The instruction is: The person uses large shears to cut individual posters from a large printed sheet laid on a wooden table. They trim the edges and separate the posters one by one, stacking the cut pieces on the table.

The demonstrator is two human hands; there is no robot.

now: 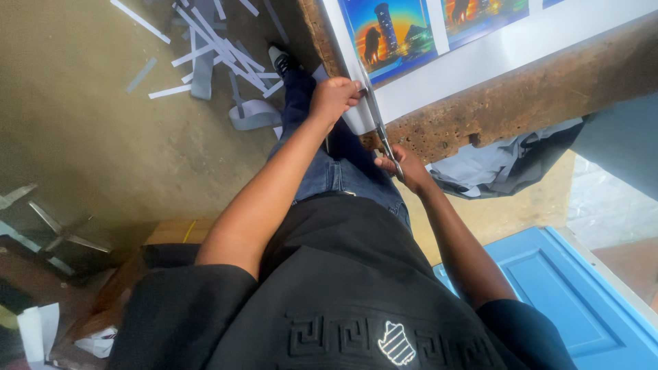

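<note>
At table edge, my left hand point(334, 98) pinches printed sheet point(480, 48), right hand point(404, 168) clamped on scissors point(377, 116) handles.

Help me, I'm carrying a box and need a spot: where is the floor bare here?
Bare floor lies left of the person's leg, below the paper strips. It is crowded at the bench, where the left hand holds the printed sheet and the right hand works scissors.
</note>
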